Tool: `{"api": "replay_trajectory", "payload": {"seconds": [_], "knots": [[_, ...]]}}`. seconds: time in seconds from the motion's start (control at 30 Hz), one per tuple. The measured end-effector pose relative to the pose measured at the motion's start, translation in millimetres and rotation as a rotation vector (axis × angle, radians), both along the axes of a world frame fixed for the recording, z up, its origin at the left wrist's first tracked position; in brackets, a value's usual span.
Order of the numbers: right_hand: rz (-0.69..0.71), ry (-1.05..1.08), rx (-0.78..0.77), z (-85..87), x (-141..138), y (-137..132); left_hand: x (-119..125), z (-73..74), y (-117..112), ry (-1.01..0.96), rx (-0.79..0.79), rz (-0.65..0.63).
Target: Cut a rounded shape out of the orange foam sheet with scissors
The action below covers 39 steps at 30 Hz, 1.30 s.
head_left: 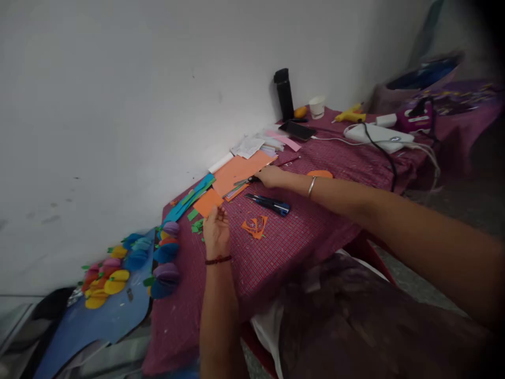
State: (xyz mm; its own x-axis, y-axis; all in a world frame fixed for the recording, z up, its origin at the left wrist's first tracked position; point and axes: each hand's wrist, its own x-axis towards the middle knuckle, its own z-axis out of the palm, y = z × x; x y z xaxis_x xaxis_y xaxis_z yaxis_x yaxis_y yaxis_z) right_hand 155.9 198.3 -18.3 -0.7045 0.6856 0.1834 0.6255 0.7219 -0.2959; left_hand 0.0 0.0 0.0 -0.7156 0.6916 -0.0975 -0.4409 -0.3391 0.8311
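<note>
My right hand [269, 176] closes on the scissors [245, 181], blades pointing left toward the orange paper [208, 202] pinched in my left hand [216, 231].

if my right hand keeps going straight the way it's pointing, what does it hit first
Probably the scissors: your right hand points left along the table toward the wall and seems to touch their handle already. Beyond them lie the orange paper sheets. Depth is hard to judge here.
</note>
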Motion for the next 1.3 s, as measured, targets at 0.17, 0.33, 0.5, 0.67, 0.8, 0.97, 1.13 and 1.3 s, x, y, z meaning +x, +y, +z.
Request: {"api": "replay_trajectory", "payload": {"seconds": [0.17,0.33,0.5,0.67,0.8,0.97,1.13,1.3], "knots": [[0.011,-0.09,-0.027,7.4,4.1,9.8,11.1,18.3,-7.3,-0.058,0.042,-0.005],[0.019,-0.123,-0.022,18.3,9.3,6.4,38.9,37.0,-32.4,-0.091,0.149,0.034],[0.009,0.014,-0.021,42.3,38.8,-23.6,74.6,37.3,-54.8,-0.119,0.309,0.117],[0.395,0.675,-0.618,40.0,90.5,-100.6,98.8,32.2,-57.2,-0.142,0.362,0.114],[0.655,0.952,-0.872,21.0,98.0,-158.5,110.1,34.7,-50.7,-0.114,0.35,0.043],[0.761,1.09,-1.066,7.2,74.0,-186.8,119.8,39.4,-44.0,0.009,0.364,0.02],[0.63,1.167,-1.025,-5.7,62.8,-192.7,128.3,41.6,-41.6,0.088,0.383,0.105],[0.616,1.189,-1.087,-9.5,62.9,-193.8,128.5,40.8,-40.6,0.089,0.369,0.124]]}}
